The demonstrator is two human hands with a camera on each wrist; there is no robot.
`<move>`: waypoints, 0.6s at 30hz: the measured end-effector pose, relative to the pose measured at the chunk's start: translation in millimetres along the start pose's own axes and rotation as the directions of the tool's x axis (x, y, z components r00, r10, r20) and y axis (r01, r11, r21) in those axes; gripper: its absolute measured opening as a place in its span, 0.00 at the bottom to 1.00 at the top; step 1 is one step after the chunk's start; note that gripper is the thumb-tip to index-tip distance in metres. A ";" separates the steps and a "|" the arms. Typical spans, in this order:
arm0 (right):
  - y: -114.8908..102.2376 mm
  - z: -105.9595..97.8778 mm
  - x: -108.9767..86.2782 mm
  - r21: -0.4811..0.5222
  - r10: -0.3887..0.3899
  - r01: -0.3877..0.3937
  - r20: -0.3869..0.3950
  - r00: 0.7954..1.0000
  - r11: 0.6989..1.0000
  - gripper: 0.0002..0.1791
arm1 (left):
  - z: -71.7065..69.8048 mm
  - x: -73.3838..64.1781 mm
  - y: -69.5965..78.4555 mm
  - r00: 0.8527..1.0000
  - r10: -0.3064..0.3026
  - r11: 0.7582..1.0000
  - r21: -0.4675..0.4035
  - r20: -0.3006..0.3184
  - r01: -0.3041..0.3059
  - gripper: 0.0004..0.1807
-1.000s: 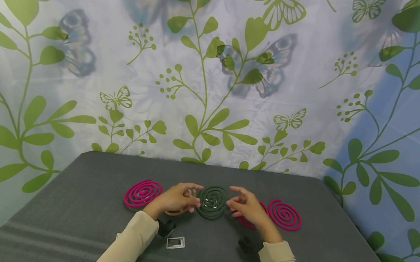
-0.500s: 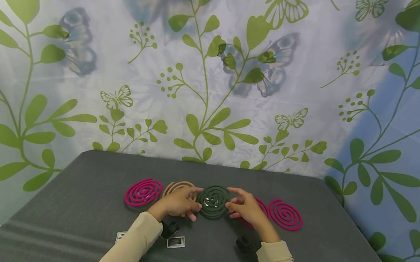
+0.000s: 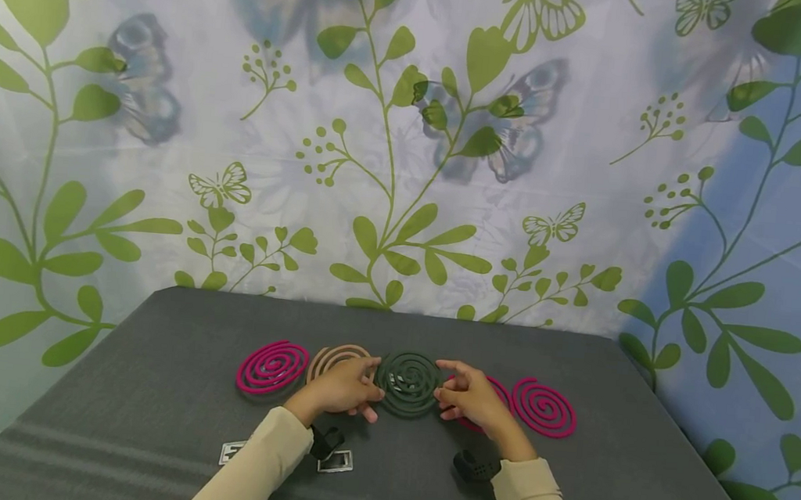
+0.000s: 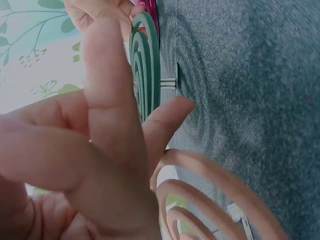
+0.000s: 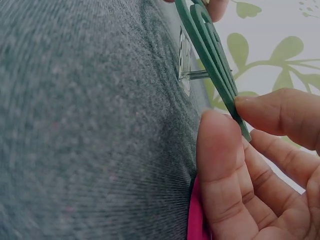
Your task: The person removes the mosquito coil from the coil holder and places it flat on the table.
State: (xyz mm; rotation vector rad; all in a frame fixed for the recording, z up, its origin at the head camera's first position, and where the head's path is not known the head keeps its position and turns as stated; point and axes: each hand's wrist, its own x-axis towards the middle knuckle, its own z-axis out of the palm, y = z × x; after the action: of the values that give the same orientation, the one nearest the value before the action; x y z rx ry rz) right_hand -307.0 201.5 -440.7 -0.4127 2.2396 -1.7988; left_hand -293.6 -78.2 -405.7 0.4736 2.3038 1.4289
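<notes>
A dark green mosquito coil (image 3: pixel 409 384) stands upright in the middle of the table, on a small metal stand (image 5: pixel 196 75). My left hand (image 3: pixel 342 387) pinches its left edge; in the right wrist view those fingertips show on both faces. With thumb and index finger, my right hand (image 3: pixel 468 398) pinches the right edge. A tan mosquito coil (image 4: pixel 225 182) stands beside my left hand, partly hidden by it. Behind my right hand is a pink mosquito coil (image 3: pixel 510 404), also partly covered.
Two more pink coils stand at the ends of the row, one left (image 3: pixel 273 368) and one far right (image 3: pixel 545 407). Loose flat metal stands lie near my left forearm, one by the wrist (image 3: pixel 336 461) and another further left (image 3: pixel 231 452). A patterned curtain (image 3: pixel 407 164) hangs behind the table.
My left hand has shifted slightly down and closed in on the green coil, uncovering more of the tan one. The green coil now looks wider, turned more towards me. My right hand has hardly moved.
</notes>
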 end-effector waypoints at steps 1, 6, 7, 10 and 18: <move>0.5 -0.3 0.2 -0.001 0.001 -0.001 -0.001 1.000 1.000 0.35 | -0.1 0.2 -0.3 1.000 -0.001 1.000 -0.001 -0.002 0.001 0.39; 1.8 -0.9 0.6 0.007 0.003 -0.003 -0.002 1.000 1.000 0.35 | -0.5 0.4 -1.3 1.000 0.004 1.000 0.011 -0.013 -0.004 0.39; 2.0 -0.9 0.6 0.009 0.003 -0.003 0.000 1.000 1.000 0.35 | -0.6 0.3 -1.2 1.000 0.006 1.000 0.011 -0.016 -0.006 0.39; 2.1 -0.9 0.4 0.017 0.004 -0.004 0.002 1.000 1.000 0.35 | -1.0 -0.2 -1.1 0.999 0.014 1.000 0.027 -0.029 -0.013 0.39; 1.5 -0.4 -0.4 0.035 0.006 -0.006 -0.003 1.000 0.999 0.36 | -2.1 -0.4 0.0 0.997 0.048 0.998 0.041 -0.055 -0.046 0.39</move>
State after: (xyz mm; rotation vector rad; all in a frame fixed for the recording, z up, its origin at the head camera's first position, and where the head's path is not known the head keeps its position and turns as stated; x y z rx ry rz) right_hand -306.8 202.4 -442.1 -0.3964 2.2054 -1.8345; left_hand -294.2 -80.0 -404.8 0.5082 2.3846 1.4374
